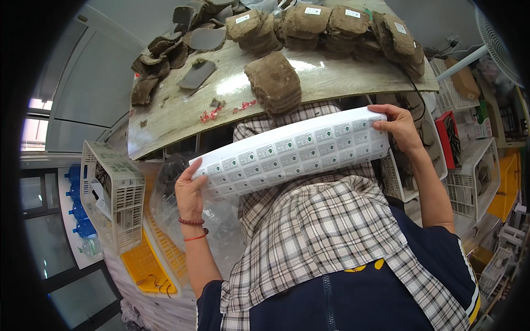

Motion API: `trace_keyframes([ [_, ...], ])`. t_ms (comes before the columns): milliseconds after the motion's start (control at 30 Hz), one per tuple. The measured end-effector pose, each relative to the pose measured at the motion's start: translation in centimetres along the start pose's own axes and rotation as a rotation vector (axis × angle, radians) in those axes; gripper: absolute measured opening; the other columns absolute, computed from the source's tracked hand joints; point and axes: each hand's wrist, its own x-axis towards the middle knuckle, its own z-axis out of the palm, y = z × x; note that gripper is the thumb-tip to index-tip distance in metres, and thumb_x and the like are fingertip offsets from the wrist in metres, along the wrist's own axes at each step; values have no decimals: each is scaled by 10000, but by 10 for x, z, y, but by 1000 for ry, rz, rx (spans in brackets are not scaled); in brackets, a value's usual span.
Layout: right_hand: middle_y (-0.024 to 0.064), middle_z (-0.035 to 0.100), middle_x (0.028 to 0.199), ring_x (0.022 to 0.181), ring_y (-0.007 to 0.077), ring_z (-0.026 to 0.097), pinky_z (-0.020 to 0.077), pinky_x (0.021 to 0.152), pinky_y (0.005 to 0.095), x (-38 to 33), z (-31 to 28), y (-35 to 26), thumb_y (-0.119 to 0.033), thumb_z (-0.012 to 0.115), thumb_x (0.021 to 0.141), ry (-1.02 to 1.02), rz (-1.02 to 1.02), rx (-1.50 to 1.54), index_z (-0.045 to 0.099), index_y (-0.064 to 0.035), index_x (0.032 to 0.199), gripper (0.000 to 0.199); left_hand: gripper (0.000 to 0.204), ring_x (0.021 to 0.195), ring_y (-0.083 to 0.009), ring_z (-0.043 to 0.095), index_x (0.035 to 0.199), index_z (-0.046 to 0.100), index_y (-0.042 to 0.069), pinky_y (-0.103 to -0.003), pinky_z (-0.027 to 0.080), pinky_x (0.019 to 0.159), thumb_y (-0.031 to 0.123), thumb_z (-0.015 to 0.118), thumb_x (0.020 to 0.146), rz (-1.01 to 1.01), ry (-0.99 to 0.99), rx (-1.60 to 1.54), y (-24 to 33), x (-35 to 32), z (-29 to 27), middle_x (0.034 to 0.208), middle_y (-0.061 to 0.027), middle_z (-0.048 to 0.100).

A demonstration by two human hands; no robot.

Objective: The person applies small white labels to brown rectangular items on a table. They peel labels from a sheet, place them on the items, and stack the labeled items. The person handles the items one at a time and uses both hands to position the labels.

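Left hand (pixel 190 190) and right hand (pixel 400 126), fingers closed on opposite ends of a label sheet (pixel 290 151), below the bench (pixel 221 91) near edge

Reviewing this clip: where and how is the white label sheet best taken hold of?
By its two short ends, one from each side, as the left hand and right hand do: the label sheet is long, thin and bowing, so end grips keep it stretched flat.
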Motion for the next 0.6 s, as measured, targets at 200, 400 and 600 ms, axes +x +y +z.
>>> trace_keyframes([
  [200,14,671,881,812,81,592,483,727,230,-9,23,-4,-54,772,791,8,-56,-172,712,1,1003,227,323,888,-106,633,1107,704,-18,-235,481,839,-88,671,793,50,87,257,20,-20,-17,1015,-55,714],
  [400,-7,602,802,753,62,534,434,656,234,-6,28,-5,-81,779,769,0,-185,-502,690,-7,891,169,110,769,-71,581,911,725,6,-217,440,751,-26,681,815,-81,128,441,27,-24,-27,859,6,695],
  [600,-20,619,751,695,43,539,426,600,221,-4,40,-3,-87,781,781,-101,-20,-172,680,-14,845,139,100,937,-192,618,809,737,57,-323,459,847,10,728,721,102,40,986,8,-7,-55,1001,-28,705],
])
